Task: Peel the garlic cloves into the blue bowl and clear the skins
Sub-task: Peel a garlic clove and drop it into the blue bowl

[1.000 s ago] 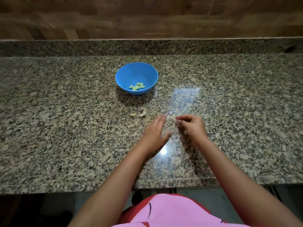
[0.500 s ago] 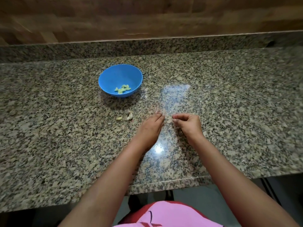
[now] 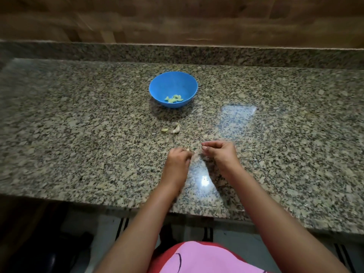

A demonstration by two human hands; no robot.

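Your left hand's fingers [image 3: 182, 152] are curled, and at their tips sits a pale garlic piece [image 3: 189, 149]; the blur hides whether it is a clove or only skin. The left hand [image 3: 177, 162] pinches it just above the granite countertop [image 3: 78, 134]. Your right hand [image 3: 220, 154] is close beside it, fingers bent and thumb meeting forefinger, but you cannot tell whether they hold anything.

Just beyond your hands, two loose garlic bits [image 3: 171, 130] lie on the stone, one whiter and husk-like, one yellower. Farther back stands the blue bowl [image 3: 155, 89], upright, with a small heap of peeled cloves [image 3: 174, 98] at its bottom.

You seem to be late in the task: either stripping one of the last cloves or gathering skins. Next, bring your right thumbnail to the piece and peel while the left steadies it, then carry the bare clove forward to the bowl. Skins blend into the speckled stone, so sweep carefully.

No brand, label or legible writing shows; your pink garment [image 3: 206, 257] bears only a dark curved mark.
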